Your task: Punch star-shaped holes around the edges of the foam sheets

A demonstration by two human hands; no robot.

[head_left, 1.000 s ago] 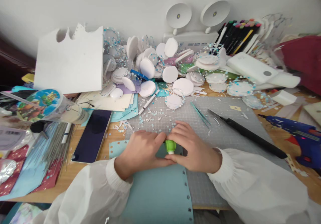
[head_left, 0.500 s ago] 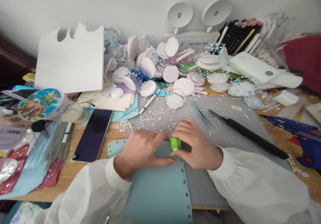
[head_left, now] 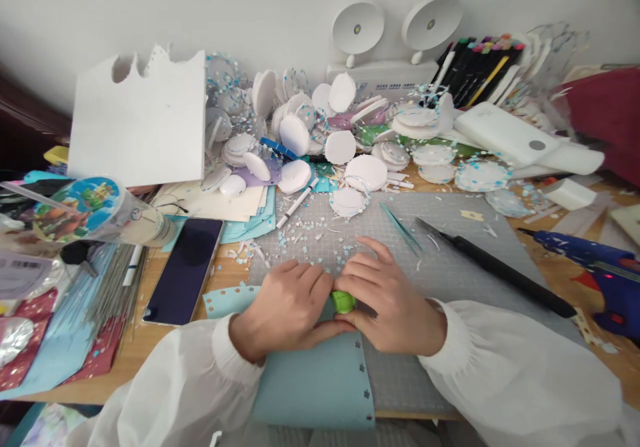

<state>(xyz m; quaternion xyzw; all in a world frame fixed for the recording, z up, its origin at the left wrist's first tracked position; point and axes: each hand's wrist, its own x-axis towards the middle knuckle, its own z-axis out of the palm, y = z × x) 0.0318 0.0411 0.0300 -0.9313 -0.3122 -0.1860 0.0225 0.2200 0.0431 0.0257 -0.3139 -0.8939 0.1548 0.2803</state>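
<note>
A sheet of light-blue paper (head_left: 313, 390) lies over the table's front edge, with small flower-shaped holes along its right side and far left corner. My right hand (head_left: 387, 303) is closed round a small green craft punch (head_left: 343, 301) at the paper's upper right edge, one finger lifted away. Beside it my left hand (head_left: 290, 307) is closed on the paper, fingers curled, its thumb reaching the right thumb under the punch. The paper's far right corner and part of the punch are hidden by my hands.
Teal tweezers (head_left: 401, 228), a black-handled craft knife (head_left: 500, 270) and paper bits lie on the grey cutting mat (head_left: 415, 373). A blue glue gun (head_left: 595, 260) is at right, a phone (head_left: 186, 270) and tilted cup (head_left: 133, 217) at left. White discs (head_left: 340, 147) crowd the back.
My hands have come together, the left one curling more and covering part of the punch. The paper has shifted slightly left and away from me, and its near edge now shows.
</note>
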